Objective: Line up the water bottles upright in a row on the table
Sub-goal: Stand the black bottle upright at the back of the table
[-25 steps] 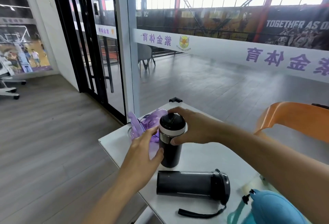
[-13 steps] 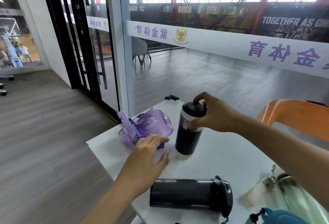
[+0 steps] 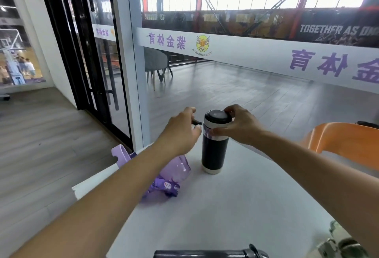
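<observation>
The black bottle (image 3: 214,142) stands upright on the white table (image 3: 235,206), toward its far edge. The right hand (image 3: 239,126) grasps it at the lid and collar, thumb on the near side and fingers over the top. The left hand (image 3: 180,132) hovers just beside the bottle's left side, fingers loosely curled and holding nothing; whether its fingertips touch the collar I cannot tell. A small black thing shows past that hand, too hidden to name.

The purple bottle (image 3: 174,172) lies on its side under the left forearm, near the table's left edge, its strap (image 3: 168,188) bunched beside it. A second black bottle (image 3: 209,254) lies on its side at the bottom of the view, and part of a clear bottle (image 3: 338,243) shows at the lower right.

Judging from this, only one bottle is set up. The risks: the grip is high, so a sideways pull on release could tip this tall, narrow bottle. The left forearm passes right over the purple bottle and could nudge it off the edge. The lying black bottle is round and may roll if the table is bumped.
</observation>
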